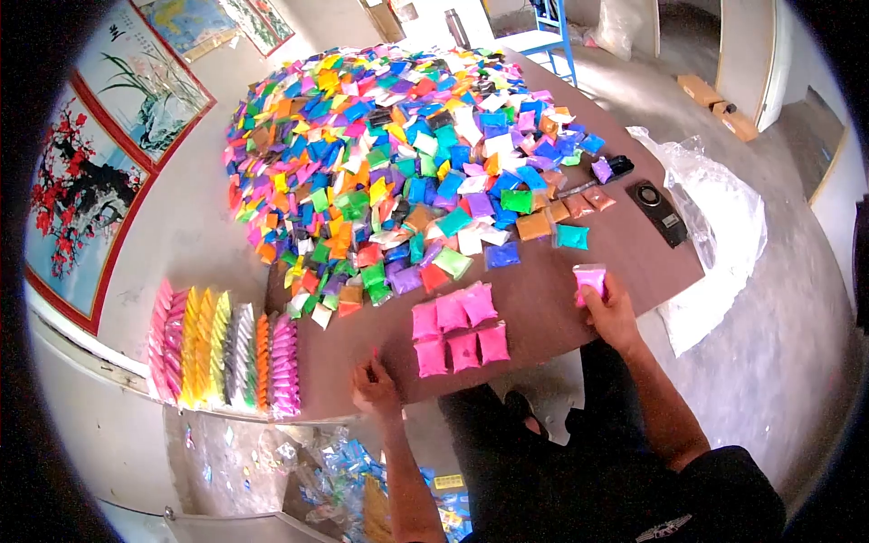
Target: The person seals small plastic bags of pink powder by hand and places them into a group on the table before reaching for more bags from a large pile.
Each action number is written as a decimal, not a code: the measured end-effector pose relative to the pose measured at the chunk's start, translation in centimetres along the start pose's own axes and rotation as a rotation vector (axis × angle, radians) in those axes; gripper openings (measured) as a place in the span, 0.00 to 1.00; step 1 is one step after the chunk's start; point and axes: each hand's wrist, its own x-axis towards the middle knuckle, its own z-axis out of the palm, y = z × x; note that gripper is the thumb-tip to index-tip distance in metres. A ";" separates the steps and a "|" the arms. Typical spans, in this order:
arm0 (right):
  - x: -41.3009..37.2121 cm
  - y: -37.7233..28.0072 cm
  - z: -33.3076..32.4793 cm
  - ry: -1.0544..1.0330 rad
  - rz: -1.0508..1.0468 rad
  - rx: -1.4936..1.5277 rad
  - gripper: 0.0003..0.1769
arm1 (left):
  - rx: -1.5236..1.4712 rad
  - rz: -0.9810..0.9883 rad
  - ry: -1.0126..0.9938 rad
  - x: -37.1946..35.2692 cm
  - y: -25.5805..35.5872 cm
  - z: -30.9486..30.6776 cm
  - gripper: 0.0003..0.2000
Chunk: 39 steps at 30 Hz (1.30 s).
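My right hand (pixel 613 312) is closed on a small pink packet (pixel 589 279) above the right part of the brown table. Over the table's front edge, left of the centre, my left hand (pixel 374 385) has its fingers pinched together; a small pink-red bit shows at the fingertips, too small to name. Between the hands several pink packets (pixel 450 313) lie in two rows of three. Beyond them spreads a large heap of packets (pixel 398 154) in many colours. Rows of packets sorted by colour (pixel 222 348) stand at the table's left front corner.
A black device with a round dial (pixel 658 210) lies near the right edge of the brown table (pixel 543 317). Clear plastic sheeting (pixel 715 235) hangs beside it. Below the front edge are blue and clear wrappers (pixel 353 480). A blue chair (pixel 554 45) stands behind.
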 end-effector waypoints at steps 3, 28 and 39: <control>-0.1 0.7 0.2 0.037 -0.056 0.054 0.15 | 0.000 -0.005 -0.010 0.0 0.0 -0.1 0.03; -0.4 -0.7 0.5 0.100 0.010 0.035 0.15 | -0.039 -0.071 -0.041 -0.5 -0.6 0.0 0.06; -0.6 -0.1 0.4 0.071 0.042 0.064 0.18 | -0.016 -0.032 -0.038 -0.5 -1.0 0.3 0.02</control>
